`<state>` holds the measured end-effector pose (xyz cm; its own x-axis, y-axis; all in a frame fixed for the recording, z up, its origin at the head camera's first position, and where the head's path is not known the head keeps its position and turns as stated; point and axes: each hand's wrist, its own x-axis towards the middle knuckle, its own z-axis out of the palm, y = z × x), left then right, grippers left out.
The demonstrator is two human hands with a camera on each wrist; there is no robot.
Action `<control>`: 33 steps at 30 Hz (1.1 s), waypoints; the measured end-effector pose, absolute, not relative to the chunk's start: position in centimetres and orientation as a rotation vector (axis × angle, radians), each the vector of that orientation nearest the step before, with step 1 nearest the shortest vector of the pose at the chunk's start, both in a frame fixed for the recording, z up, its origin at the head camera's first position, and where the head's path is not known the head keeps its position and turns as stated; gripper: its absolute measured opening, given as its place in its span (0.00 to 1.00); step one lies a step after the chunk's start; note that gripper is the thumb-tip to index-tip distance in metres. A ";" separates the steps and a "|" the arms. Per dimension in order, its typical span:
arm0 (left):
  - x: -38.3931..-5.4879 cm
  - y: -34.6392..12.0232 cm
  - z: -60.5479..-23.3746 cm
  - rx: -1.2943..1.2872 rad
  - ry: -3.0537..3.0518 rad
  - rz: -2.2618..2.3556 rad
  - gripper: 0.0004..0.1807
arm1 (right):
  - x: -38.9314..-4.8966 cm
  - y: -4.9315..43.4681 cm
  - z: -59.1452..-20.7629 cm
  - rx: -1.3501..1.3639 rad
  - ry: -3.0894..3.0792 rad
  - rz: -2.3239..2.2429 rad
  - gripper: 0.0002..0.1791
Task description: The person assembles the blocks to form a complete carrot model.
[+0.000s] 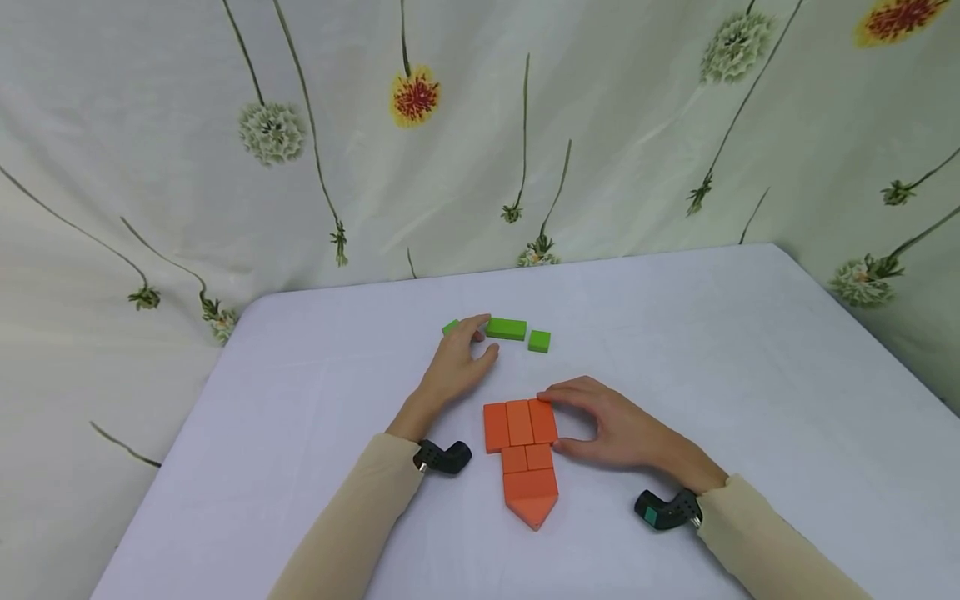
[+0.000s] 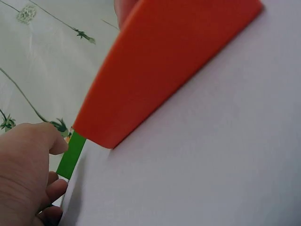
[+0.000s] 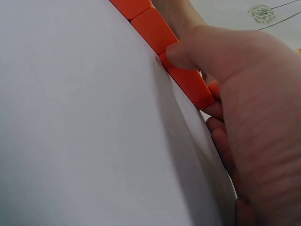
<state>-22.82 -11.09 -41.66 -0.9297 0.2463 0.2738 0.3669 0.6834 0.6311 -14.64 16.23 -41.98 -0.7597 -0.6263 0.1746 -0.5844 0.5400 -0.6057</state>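
Orange blocks point(image 1: 519, 425) lie together on the white table: three upright rectangles across the back, two small blocks below, then a wider block and a triangular point at the front. My right hand point(image 1: 618, 425) pinches the rightmost back orange block point(image 3: 190, 84), thumb at its near end and fingers at its far end. Farther back, my left hand point(image 1: 457, 358) reaches to the left end of a long green block point(image 1: 506, 329), thumb and index finger apart. A small green block point(image 1: 539, 341) lies to the right. Another green piece point(image 1: 450, 327) is partly hidden behind the left hand.
A white cloth covers the table point(image 1: 675, 333). Behind it hangs a pale curtain point(image 1: 465, 167) printed with flowers. Black camera mounts sit on the left wrist point(image 1: 442, 457) and right wrist point(image 1: 667, 509).
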 end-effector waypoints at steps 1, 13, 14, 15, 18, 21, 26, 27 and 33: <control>-22.8 -11.0 -41.7 -0.498 -2.727 -1.079 0.29 | -14.6 16.2 -42.0 -1.065 2.701 -1.024 0.32; -23.6 -10.6 -42.3 -0.484 -2.712 -1.051 0.29 | -14.9 16.4 -41.5 -1.065 2.686 -1.007 0.33; -23.7 -10.6 -42.3 -0.488 -2.709 -1.047 0.29 | -14.9 16.4 -41.5 -1.065 2.686 -1.004 0.33; -23.7 -10.7 -42.4 -0.491 -2.707 -1.043 0.28 | -14.9 16.4 -41.5 -1.065 2.686 -1.000 0.33; -23.8 -10.7 -42.5 -0.503 -2.706 -1.038 0.27 | -15.0 16.4 -41.4 -1.066 2.686 -0.997 0.33; -23.9 -10.8 -42.5 -0.509 -2.708 -1.032 0.26 | -15.0 16.4 -41.5 -1.072 2.683 -1.000 0.33; -24.0 -10.9 -42.5 -0.513 -2.710 -1.025 0.25 | -15.1 16.3 -41.7 -1.081 2.680 -1.035 0.33; -24.0 -10.9 -42.5 -0.513 -2.714 -1.023 0.25 | -15.1 16.3 -41.8 -1.078 2.678 -1.043 0.33; -23.8 -11.0 -42.7 -0.523 -2.722 -1.010 0.25 | -14.9 16.2 -42.3 -1.079 2.680 -1.053 0.33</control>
<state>-23.81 -10.99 -42.71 -0.9194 0.2590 0.2959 0.3893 0.7056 0.5921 -14.93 16.20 -42.29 -0.7517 -0.6339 0.1820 -0.5882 0.5196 -0.6197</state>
